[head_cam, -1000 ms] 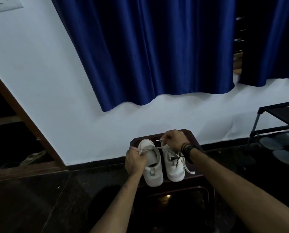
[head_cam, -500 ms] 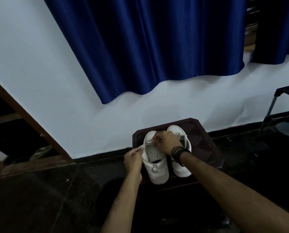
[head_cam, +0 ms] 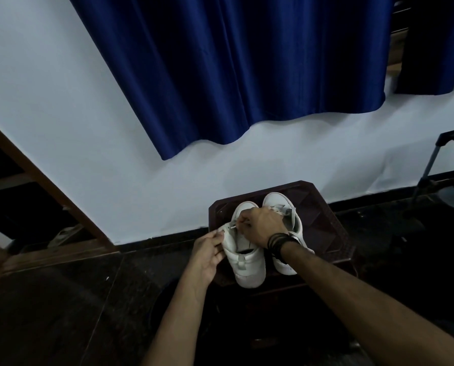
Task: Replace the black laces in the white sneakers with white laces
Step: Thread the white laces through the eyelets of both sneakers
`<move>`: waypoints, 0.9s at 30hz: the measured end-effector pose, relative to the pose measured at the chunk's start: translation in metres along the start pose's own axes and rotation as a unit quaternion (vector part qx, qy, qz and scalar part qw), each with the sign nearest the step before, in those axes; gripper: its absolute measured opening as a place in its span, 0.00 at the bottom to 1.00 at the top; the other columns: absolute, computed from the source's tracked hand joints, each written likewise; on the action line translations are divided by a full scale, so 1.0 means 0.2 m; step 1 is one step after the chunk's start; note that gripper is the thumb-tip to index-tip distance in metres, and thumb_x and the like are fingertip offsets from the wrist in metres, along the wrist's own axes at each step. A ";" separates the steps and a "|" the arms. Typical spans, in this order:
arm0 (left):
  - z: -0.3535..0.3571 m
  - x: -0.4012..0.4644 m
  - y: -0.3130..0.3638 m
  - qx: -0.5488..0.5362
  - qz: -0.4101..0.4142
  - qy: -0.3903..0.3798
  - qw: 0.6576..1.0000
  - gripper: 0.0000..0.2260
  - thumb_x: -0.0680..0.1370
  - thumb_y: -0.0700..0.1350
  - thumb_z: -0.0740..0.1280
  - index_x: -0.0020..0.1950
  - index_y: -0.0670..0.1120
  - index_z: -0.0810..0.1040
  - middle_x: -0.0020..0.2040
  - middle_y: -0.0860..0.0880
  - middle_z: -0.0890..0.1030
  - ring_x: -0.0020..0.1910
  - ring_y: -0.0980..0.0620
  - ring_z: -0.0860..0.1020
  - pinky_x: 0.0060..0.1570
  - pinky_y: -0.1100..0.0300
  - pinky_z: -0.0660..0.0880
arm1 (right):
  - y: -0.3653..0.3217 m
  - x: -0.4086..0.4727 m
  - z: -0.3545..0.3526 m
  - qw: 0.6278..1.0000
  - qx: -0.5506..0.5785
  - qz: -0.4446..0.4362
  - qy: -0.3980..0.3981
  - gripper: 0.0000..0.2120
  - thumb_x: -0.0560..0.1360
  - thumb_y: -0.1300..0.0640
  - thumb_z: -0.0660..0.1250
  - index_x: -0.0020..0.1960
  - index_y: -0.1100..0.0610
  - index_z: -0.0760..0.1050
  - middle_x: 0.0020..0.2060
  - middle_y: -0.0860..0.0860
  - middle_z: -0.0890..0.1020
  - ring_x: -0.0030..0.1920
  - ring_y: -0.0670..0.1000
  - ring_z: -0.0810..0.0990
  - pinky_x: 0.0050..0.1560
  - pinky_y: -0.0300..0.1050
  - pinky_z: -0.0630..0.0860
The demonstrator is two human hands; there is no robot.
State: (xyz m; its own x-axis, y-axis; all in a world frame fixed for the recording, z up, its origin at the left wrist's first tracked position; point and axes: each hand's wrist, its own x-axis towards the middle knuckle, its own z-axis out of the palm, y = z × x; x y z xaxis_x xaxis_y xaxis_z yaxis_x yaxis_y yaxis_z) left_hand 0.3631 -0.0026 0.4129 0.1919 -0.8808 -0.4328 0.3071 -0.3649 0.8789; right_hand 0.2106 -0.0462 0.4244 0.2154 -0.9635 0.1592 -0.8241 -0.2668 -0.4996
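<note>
While both hands pinch its white lace (head_cam: 232,226), left sneaker (head_cam: 247,262) sits upright.

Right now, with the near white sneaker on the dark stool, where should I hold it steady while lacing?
Hold the near white sneaker by its left side wall near the eyelets, coming from the left, roughly where the left hand grips it now. That flank is bare; the right hand works a white lace tip over the tongue, and the second white sneaker crowds the right.
</note>
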 end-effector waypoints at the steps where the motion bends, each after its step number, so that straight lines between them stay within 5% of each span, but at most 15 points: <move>1: 0.00 0.00 0.00 0.004 0.001 -0.002 1.000 0.07 0.81 0.35 0.63 0.53 0.42 0.80 0.44 0.46 0.85 0.43 0.51 0.83 0.38 0.61 0.80 | 0.00 0.00 0.01 1.000 -0.003 -0.002 0.004 0.09 0.75 0.48 0.64 0.51 0.44 0.81 0.49 0.50 0.84 0.52 0.55 0.82 0.41 0.43 0.68; 15: 0.03 -0.02 -0.01 0.021 0.021 0.011 0.999 0.07 0.81 0.36 0.65 0.53 0.43 0.81 0.51 0.43 0.85 0.48 0.48 0.83 0.37 0.62 0.80 | -0.06 -0.02 0.00 0.999 -0.033 0.010 0.012 0.09 0.75 0.51 0.63 0.51 0.46 0.81 0.49 0.52 0.83 0.53 0.56 0.81 0.46 0.46 0.74; 27: 0.04 -0.03 -0.01 0.046 0.035 0.002 0.998 0.09 0.81 0.36 0.64 0.50 0.47 0.81 0.42 0.50 0.86 0.44 0.53 0.83 0.37 0.63 0.78 | -0.05 -0.02 0.00 0.999 -0.038 0.000 -0.005 0.10 0.73 0.52 0.63 0.50 0.48 0.81 0.48 0.52 0.83 0.51 0.57 0.82 0.44 0.46 0.72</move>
State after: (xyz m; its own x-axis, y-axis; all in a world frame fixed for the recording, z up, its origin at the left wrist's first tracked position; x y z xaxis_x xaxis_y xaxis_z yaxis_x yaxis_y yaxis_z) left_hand 0.3538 0.0018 0.4159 0.2135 -0.9042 -0.3700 0.2060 -0.3286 0.9217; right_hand 0.2191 -0.0394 0.4284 0.2202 -0.9637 0.1512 -0.8613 -0.2649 -0.4336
